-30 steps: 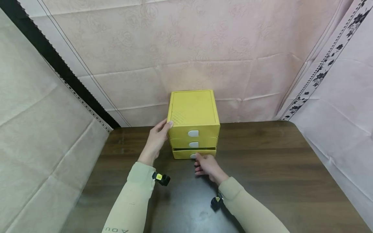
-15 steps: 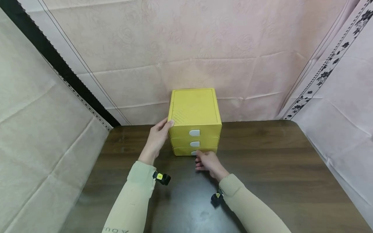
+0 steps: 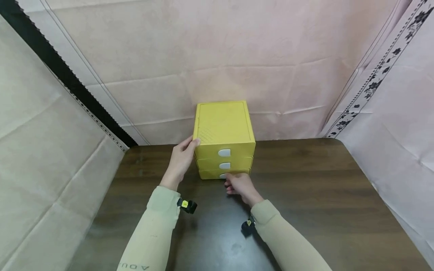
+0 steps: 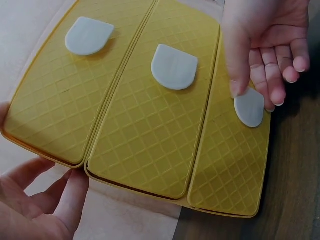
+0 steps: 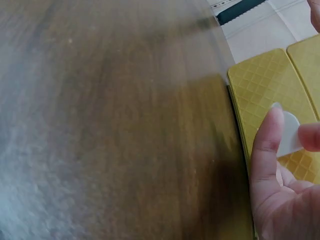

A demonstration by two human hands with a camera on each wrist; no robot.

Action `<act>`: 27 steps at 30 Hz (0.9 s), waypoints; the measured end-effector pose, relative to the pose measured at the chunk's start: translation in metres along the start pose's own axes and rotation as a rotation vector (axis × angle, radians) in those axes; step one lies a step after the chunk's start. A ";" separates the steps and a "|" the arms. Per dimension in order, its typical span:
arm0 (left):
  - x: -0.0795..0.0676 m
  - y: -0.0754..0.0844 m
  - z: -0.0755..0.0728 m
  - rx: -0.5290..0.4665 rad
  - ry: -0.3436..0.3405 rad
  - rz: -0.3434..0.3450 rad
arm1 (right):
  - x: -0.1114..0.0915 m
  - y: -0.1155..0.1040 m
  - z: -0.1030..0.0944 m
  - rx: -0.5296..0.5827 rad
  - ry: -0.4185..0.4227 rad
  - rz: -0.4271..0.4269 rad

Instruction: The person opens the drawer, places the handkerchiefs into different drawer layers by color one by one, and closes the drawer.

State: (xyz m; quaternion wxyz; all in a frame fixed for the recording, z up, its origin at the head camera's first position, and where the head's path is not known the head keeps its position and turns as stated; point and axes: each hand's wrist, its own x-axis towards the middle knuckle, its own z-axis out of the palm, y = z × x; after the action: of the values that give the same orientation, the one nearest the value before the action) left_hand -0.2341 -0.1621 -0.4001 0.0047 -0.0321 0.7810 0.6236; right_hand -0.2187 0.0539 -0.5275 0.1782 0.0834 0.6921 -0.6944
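Observation:
A yellow three-drawer box (image 3: 223, 124) stands on the table, its drawer fronts towards me and flush with the body. Each front carries a pale handle, including the middle one (image 4: 175, 67). My left hand (image 3: 181, 160) grips the box at its upper left front corner, thumb by the top edge and fingers along the side. With thumb and index finger, my right hand (image 3: 241, 187) pinches the handle (image 5: 290, 135) of the bottom drawer (image 4: 231, 165). Its other fingers lie loosely curled below the thumb.
The brown wooden table (image 3: 322, 195) spreads out on both sides of the box and in front of it. Pale cloth (image 3: 210, 49) hangs right behind the box, and more cloth closes off the left and right. Small black cameras sit at both wrists.
The bottom drawer, pulled out a little one second ago, has slid back flush with the box. My right hand has moved forward with its handle; the left hand keeps its place on the corner.

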 end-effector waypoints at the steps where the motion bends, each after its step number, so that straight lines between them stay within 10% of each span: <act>1: 0.001 -0.001 0.000 0.005 0.000 0.000 | 0.002 0.001 0.000 -0.005 -0.003 0.002; 27: 0.012 -0.004 0.004 0.032 -0.001 0.012 | 0.013 0.000 -0.012 -0.029 -0.006 0.039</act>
State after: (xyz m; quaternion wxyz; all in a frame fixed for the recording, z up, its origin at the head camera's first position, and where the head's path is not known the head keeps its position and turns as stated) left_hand -0.2456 -0.1599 -0.4058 0.0019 -0.0270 0.7912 0.6109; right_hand -0.2321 0.0639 -0.5322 0.1950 0.0923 0.6997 -0.6810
